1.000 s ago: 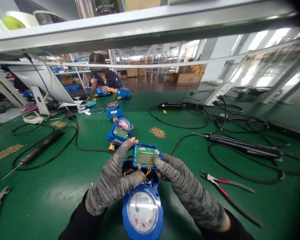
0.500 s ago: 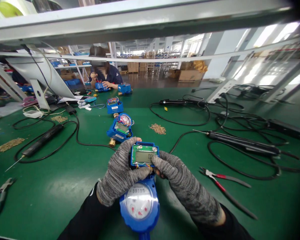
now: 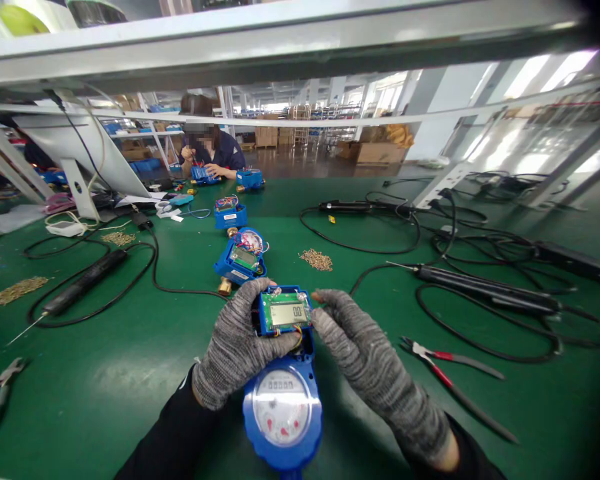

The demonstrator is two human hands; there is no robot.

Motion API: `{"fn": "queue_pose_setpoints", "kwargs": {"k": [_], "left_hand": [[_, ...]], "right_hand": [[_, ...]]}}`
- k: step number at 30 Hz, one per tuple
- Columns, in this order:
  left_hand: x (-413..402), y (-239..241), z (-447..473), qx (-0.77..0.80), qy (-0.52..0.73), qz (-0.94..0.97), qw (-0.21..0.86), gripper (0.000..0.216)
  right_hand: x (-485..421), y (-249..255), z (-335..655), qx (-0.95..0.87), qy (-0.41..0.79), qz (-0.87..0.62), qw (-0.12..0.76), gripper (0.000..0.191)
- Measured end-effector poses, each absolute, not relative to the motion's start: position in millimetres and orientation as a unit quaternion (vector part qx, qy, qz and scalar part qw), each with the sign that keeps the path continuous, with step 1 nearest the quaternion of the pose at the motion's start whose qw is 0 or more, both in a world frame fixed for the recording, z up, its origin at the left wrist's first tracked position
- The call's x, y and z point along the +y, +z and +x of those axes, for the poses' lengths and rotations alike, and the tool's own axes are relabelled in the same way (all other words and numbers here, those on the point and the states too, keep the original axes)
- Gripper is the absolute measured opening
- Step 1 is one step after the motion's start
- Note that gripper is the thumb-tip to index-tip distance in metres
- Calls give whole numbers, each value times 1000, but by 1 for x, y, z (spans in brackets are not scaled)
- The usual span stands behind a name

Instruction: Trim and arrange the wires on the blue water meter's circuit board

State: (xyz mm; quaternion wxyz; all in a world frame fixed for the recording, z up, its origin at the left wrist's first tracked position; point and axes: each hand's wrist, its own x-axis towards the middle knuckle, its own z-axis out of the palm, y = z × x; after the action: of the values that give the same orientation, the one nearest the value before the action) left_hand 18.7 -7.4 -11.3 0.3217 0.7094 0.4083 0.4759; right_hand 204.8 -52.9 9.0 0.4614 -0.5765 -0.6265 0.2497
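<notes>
A blue water meter with a round dial lies in front of me. On its far end sits an uncovered electronics box, where a green circuit board carries a small LCD reading zeros. My left hand, in a grey knit glove, is closed around the box's left side, thumb across the near edge by thin coloured wires. My right hand, gloved alike, is at the box's right edge with fingers stretched out; whether the fingertips touch it I cannot tell.
More blue meters stand beyond. Screw piles lie on the green table. Electric screwdrivers with looped cords lie on both sides. Red-handled cutters are at right, other pliers at left. A co-worker sits across; a shelf beam hangs overhead.
My right hand has drawn back from the front of the display to the box's right side, its fingers straightening. The box has tilted slightly and shifted left, so the LCD shows more clearly.
</notes>
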Motion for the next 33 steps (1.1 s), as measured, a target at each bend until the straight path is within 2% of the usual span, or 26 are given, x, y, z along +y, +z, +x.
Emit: {"fn": "queue_pose_setpoints", "kwargs": {"k": [2, 6, 13, 17, 20, 22, 24, 28, 30, 31, 33], "left_hand": [[-8, -12, 19, 414, 473, 709, 319, 68], [-8, -15, 19, 378, 479, 721, 327, 72], [-5, -14, 10, 355, 455, 696, 427, 65], [-5, -12, 11, 355, 456, 688, 440, 62], [-7, -13, 14, 382, 450, 669, 452, 66], [-6, -14, 14, 394, 432, 665, 465, 68], [-5, -15, 14, 400, 422, 664, 470, 67], [-4, -13, 14, 383, 449, 652, 476, 64], [-5, -12, 15, 359, 465, 643, 491, 62], [-6, -12, 15, 348, 471, 639, 499, 61], [-7, -11, 16, 334, 481, 628, 513, 60]], "right_hand": [[-56, 5, 201, -627, 218, -586, 465, 41], [-59, 8, 196, -656, 211, -568, 449, 34], [-56, 5, 200, -685, 174, -549, 446, 23], [-57, 6, 199, -692, 143, -552, 442, 27], [-65, 10, 215, -712, 186, -530, 421, 32], [-74, 8, 244, -724, 211, -534, 383, 36], [-85, 0, 286, -722, 163, -585, 331, 44], [-104, -29, 386, -712, 17, -694, 109, 63], [-109, -45, 423, -689, 22, -723, 42, 75], [-111, -52, 435, -689, 51, -723, 33, 76], [-114, -62, 448, -681, 58, -729, 31, 62]]}}
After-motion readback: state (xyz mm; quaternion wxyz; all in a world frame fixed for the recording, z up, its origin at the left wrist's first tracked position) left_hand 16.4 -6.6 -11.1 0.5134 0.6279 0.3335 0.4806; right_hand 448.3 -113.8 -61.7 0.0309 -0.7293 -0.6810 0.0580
